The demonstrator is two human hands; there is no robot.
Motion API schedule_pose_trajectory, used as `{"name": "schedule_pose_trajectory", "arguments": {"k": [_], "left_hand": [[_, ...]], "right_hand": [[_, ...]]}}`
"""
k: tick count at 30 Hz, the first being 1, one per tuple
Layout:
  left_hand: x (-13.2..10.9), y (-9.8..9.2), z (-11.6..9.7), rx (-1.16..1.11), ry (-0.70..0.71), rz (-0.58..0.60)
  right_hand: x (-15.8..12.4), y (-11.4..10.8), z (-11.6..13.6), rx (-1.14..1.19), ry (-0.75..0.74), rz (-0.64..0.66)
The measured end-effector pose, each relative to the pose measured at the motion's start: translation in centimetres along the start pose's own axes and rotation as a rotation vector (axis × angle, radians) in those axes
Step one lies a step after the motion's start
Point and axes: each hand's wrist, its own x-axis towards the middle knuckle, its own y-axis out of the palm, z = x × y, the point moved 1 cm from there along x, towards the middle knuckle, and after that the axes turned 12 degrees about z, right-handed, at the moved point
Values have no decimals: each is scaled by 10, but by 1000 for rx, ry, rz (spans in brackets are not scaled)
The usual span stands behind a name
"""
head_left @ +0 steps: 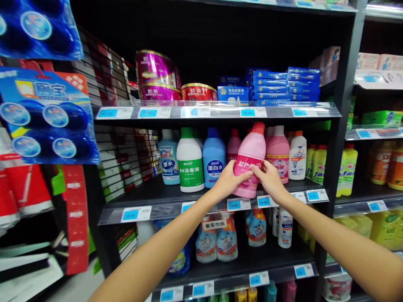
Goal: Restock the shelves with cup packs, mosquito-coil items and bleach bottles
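Note:
A pink bottle with a red cap (252, 144) leans to the right at the front of the middle shelf, held between both hands. My left hand (229, 181) is closed on its lower left side, and my right hand (270, 178) grips its right side, with the fingertips meeting over the label. To the left stand a blue bottle (214, 155) and a white bottle with a green cap (189, 161). Another pink bottle (278, 149) is just right of the held one, beside a white bottle with an orange cap (297, 157).
Blue boxes (270, 86) and round tins (157, 73) sit on the shelf above. Spray bottles (217, 241) stand below, under a protruding price-tag rail (163, 209). Blue blister packs (48, 117) hang at the left; a dark upright (343, 84) divides the shelves at the right.

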Motion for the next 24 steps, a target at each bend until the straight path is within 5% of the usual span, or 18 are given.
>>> {"name": "schedule_pose_trajectory", "arguments": {"k": [7, 15, 20, 24], "left_hand": [[28, -4, 15, 92, 35, -23], [29, -3, 35, 195, 50, -53], [14, -5, 16, 762, 182, -133], [9, -1, -4, 1283, 301, 105]], "right_hand": [[25, -1, -26, -215, -55, -85], [29, 3, -44, -212, -93, 7], [26, 0, -39, -351, -64, 57], [10, -13, -34, -835, -30, 73]]}}
